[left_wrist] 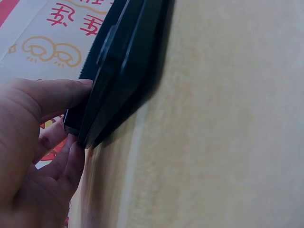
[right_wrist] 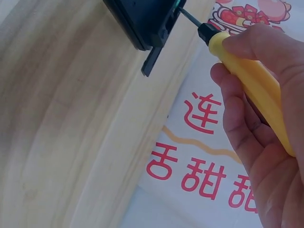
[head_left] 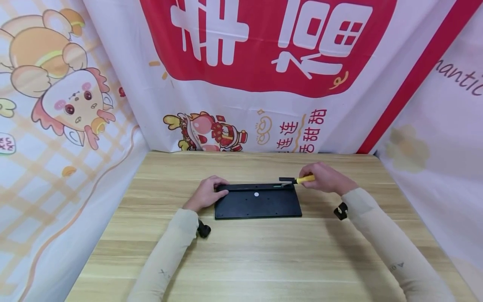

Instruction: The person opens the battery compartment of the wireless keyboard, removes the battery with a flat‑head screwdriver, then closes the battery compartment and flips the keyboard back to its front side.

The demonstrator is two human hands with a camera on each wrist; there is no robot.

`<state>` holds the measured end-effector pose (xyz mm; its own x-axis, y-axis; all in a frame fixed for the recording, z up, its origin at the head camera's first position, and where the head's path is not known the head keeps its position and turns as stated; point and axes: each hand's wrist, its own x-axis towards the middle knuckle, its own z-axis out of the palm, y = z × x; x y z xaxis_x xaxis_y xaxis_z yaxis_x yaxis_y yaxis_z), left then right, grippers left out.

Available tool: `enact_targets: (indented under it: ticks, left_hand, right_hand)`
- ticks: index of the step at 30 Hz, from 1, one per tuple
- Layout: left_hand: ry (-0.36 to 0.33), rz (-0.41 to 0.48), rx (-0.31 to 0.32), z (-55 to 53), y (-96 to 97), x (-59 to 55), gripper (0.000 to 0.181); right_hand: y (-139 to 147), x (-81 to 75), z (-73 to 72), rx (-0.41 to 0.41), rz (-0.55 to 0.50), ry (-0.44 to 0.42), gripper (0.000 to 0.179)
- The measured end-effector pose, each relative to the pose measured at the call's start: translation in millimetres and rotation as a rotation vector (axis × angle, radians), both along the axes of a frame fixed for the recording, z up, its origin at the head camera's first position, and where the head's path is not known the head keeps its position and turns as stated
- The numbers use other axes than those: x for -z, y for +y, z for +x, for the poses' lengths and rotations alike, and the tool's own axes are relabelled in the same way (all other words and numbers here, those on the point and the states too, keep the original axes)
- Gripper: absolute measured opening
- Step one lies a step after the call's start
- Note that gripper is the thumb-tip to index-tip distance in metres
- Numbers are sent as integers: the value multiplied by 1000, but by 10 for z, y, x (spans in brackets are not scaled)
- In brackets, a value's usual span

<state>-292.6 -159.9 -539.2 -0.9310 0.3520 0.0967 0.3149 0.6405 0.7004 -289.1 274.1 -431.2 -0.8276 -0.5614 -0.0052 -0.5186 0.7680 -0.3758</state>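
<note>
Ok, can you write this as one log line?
left hand: grips black keyboard; right hand: holds yellow-handled screwdriver; screwdriver tip: at green strip; keyboard: underside up on wooden table

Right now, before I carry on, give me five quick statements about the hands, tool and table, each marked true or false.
1. The right hand holds a yellow-handled screwdriver. True.
2. The left hand holds the right end of the black device. False: it holds the left end.
3. A round white spot shows on the black device. True.
4. The yellow-handled screwdriver points away from the black device. False: its tip is at the device's far edge, close to a green strip.
5. The tabletop is plain white. False: it has a light wood grain.
</note>
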Motion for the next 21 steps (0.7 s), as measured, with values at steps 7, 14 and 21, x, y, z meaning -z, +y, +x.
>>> enact_targets:
  ticks: [7,14,21]
  left_hand:
    - [5,13,-3,-2,-1,-6,27]
    - [-1,6,-2,4,-1,-8,27]
    - [-3,6,3,1,-1,3,27]
  right_hand:
    - [5,-112,-48,-30,31,-3,6]
    - [-27,-163,-95,-61,34,-61,9]
    - [-216,-302,-150,-83,151,-63,7]
